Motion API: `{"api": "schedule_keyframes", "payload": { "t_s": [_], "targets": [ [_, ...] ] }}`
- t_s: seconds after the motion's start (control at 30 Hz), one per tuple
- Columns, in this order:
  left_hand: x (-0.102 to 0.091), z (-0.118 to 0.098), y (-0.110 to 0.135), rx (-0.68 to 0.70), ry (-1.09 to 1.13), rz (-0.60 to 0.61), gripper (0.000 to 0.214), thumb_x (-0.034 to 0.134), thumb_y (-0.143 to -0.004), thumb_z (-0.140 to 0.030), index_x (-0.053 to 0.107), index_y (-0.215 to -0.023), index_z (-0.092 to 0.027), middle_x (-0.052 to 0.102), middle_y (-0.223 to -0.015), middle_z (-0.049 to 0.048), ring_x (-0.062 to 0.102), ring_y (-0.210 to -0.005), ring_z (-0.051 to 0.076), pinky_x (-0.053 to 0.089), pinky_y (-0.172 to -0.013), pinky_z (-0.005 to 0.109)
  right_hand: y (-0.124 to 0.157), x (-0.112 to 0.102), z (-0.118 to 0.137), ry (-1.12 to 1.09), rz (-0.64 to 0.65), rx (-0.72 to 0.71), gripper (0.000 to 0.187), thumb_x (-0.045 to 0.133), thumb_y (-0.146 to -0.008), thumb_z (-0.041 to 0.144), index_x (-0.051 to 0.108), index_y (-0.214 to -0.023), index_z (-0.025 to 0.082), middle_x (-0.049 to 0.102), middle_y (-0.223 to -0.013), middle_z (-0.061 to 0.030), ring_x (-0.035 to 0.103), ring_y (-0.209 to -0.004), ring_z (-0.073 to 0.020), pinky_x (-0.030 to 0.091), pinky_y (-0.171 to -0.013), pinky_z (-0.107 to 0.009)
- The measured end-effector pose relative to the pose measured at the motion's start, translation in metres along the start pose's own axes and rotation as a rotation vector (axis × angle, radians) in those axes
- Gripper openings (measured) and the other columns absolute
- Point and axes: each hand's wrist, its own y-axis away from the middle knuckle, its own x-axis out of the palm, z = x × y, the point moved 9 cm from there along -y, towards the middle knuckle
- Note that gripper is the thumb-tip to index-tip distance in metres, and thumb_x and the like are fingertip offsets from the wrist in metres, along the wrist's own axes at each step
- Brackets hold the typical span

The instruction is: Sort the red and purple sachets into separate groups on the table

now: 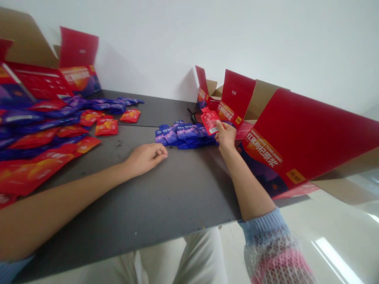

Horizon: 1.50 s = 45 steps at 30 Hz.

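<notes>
Knitted sleeve [278, 252] up close, red sachet [209, 120] in the right hand [226, 136]

Dark grey and lightly speckled, the desk [183, 185] stretches above pale trousers [204, 256]. On its right side stands a large open carton [266, 154], red with white lettering, its flap angled outward; more red flaps [237, 94] rise behind it. Another open carton [35, 79] stands at the far left, and before it lies a deep heap of red and blue sachets [38, 165]. Mid-desk is a lower pile of purple-blue sachets [186, 134] (its right end partly hidden).

The left hand [145, 157] lies near that pile, fingers loosely curled; whether it is closed on anything I cannot tell. The right hand pinches the red sachet, tilted, over the pile's right end, beside the red flaps. Its small barcode faces the camera.
</notes>
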Motion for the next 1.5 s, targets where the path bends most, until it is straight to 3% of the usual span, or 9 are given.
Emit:
{"api": "schedule_keyframes", "payload": {
  "t_s": [0.2,0.37,0.53,0.6,0.7,0.87,1.13,1.3,1.5],
  "targets": [
    [0.009,0.011,0.001,-0.052,0.155,0.064,0.026,0.063,-0.082,-0.044,0.069,-0.089,-0.02,0.066,-0.072,0.0006,0.053,-0.055,0.012,0.035,-0.051,0.023,0.01,0.001,0.016,0.036,-0.046,-0.098,0.054,0.056,-0.086,0.062,0.074,-0.092,0.012,0.051,-0.048,0.0024,0.047,-0.043,-0.0126,0.034,-0.042,-0.023],
    [0.01,0.011,-0.001,-0.057,0.528,0.158,0.041,0.061,-0.084,-0.055,0.07,-0.097,-0.018,0.069,-0.078,0.0057,0.056,-0.059,0.014,0.041,-0.053,0.025,0.065,0.023,0.066,0.25,0.028,-0.382,0.047,0.05,-0.094,0.056,0.076,-0.109,0.02,0.075,-0.085,-0.0064,0.067,-0.075,-0.0215,0.048,-0.063,-0.028],
    [-0.001,0.005,0.0,-0.108,0.906,0.148,0.063,0.041,-0.089,-0.068,0.071,-0.106,-0.016,0.072,-0.095,0.0162,0.063,-0.07,0.021,0.048,-0.062,0.033,0.141,0.08,0.09,0.509,0.389,-0.732,0.043,0.045,-0.101,0.052,0.076,-0.116,0.027,0.076,-0.084,-0.006,0.068,-0.075,-0.0169,0.046,-0.075,-0.027],
    [0.001,0.009,0.0,-0.173,0.983,0.124,0.06,0.04,-0.09,-0.066,0.071,-0.1,-0.016,0.072,-0.093,0.0164,0.065,-0.077,0.025,0.05,-0.068,0.037,0.164,0.098,0.089,0.585,0.517,-0.816,0.045,0.043,-0.102,0.053,0.075,-0.117,0.026,0.074,-0.077,-0.0055,0.066,-0.07,-0.0143,0.044,-0.074,-0.026],
    [0.009,0.022,-0.001,-0.267,1.126,0.045,0.042,0.052,-0.087,-0.051,0.071,-0.089,-0.014,0.071,-0.082,0.0129,0.065,-0.077,0.026,0.051,-0.071,0.038,0.177,0.107,0.086,0.652,0.563,-0.847,0.049,0.05,-0.096,0.062,0.075,-0.116,0.024,0.075,-0.084,-0.0058,0.066,-0.074,-0.0144,0.043,-0.075,-0.026],
    [0.007,0.044,-0.002,-0.341,1.296,-0.133,0.016,0.066,-0.073,-0.016,0.071,-0.087,-0.01,0.072,-0.085,0.0097,0.066,-0.078,0.021,0.052,-0.073,0.032,0.163,0.099,0.08,0.594,0.539,-0.716,0.048,0.051,-0.096,0.058,0.069,-0.123,0.022,0.072,-0.099,-0.0055,0.067,-0.083,-0.0164,0.047,-0.076,-0.026],
    [0.007,0.043,-0.003,-0.334,1.387,-0.115,0.023,0.072,-0.079,-0.014,0.073,-0.102,-0.01,0.074,-0.102,0.0122,0.068,-0.09,0.02,0.051,-0.084,0.032,0.137,0.084,0.068,0.503,0.375,-0.48,0.049,0.06,-0.09,0.043,0.057,-0.13,0.016,0.056,-0.132,-0.0146,0.059,-0.119,-0.0255,0.052,-0.094,-0.036],
    [0.009,0.044,-0.003,-0.384,1.427,-0.152,0.02,0.072,-0.08,-0.017,0.074,-0.098,-0.011,0.074,-0.099,0.0111,0.067,-0.09,0.021,0.05,-0.083,0.032,0.135,0.1,0.033,0.409,0.607,-0.157,0.028,0.057,-0.093,0.043,0.062,-0.108,0.02,0.072,-0.087,-0.0035,0.069,-0.076,-0.0173,0.053,-0.071,-0.029],
    [0.007,0.036,-0.003,-0.384,1.558,-0.049,0.044,0.052,-0.093,-0.048,0.072,-0.104,-0.011,0.073,-0.097,0.0139,0.065,-0.085,0.022,0.049,-0.077,0.032,0.137,0.105,0.024,0.053,0.709,0.1,0.033,0.05,-0.095,0.047,0.058,-0.08,0.019,0.06,-0.053,0.0035,0.052,-0.04,-0.0092,0.039,-0.042,-0.019]
  ]
}}
